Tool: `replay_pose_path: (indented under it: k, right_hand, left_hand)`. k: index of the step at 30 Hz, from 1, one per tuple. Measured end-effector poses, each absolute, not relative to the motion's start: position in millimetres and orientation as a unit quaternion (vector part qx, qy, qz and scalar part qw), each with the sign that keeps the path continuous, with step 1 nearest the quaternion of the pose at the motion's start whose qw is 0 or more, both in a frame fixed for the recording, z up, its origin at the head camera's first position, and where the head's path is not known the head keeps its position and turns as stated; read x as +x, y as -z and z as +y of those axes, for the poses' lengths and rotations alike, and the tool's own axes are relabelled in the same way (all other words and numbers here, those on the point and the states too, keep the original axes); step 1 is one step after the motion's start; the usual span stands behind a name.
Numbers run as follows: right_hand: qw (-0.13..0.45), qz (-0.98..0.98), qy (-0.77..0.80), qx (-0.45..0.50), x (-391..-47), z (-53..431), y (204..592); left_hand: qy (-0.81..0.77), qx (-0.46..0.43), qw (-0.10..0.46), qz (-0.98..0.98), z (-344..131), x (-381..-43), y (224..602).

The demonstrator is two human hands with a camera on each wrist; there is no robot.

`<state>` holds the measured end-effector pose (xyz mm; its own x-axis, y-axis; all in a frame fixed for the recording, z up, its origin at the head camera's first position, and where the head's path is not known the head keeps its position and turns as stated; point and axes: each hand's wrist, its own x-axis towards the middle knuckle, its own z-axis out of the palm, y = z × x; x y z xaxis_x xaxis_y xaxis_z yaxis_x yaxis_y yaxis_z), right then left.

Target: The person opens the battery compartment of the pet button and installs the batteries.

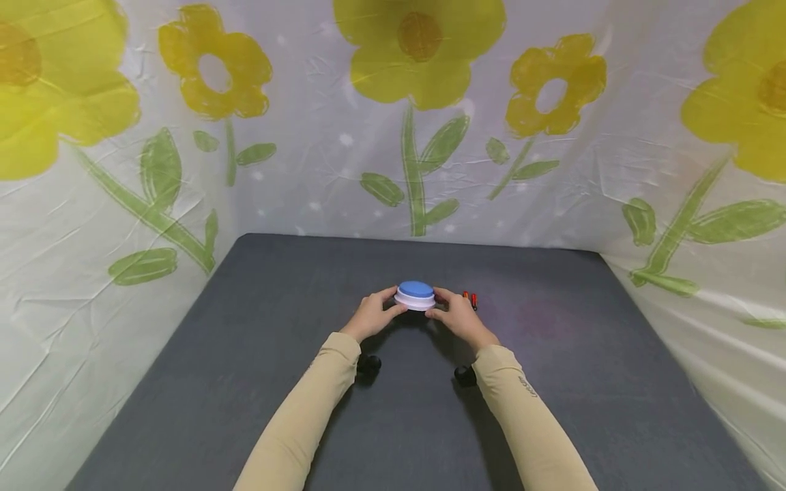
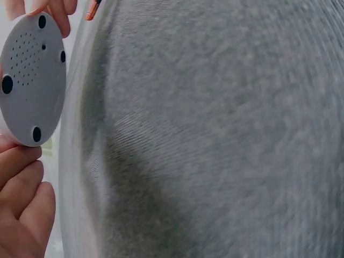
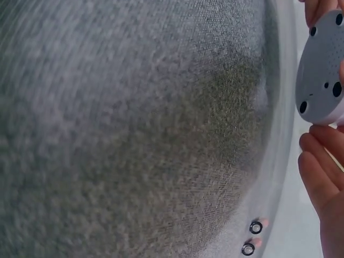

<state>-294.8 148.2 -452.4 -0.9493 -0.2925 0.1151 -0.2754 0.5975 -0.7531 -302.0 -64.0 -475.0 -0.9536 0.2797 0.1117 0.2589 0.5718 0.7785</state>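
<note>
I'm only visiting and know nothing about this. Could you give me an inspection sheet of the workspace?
Surface: dark grey tabletop.
Job's things: round white device with a blue top, held raised; black feet on its underside.
Clutter: two small red-tipped items, too small to identify.
Hands: left hand and right hand grip the device from opposite sides.
Cables: nothing seen.
Surroundings: whitish sheeting with yellow flowers.

The right wrist view's edge cuts off the white disc (image 3: 316,70); 2 red-tipped items (image 1: 474,300) are too small to identify.
</note>
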Motion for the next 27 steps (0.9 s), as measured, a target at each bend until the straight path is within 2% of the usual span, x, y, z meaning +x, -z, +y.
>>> replay_pose_path:
  k: [7, 15, 27]
  right_hand:
    - [0.009, 0.885, 0.438, -0.155, -294, 147, 452]
    - [-0.021, 0.891, 0.426, -0.154, -295, 144, 447]
    - [-0.045, 0.892, 0.429, -0.134, -295, 143, 447]
  left_hand:
    - [-0.435, 0.149, 0.016, 0.888, -65, -299, 469]
    - [-0.467, 0.125, 0.011, 0.875, -61, -296, 468]
    - [-0.447, 0.178, -0.003, 0.877, -57, -287, 466]
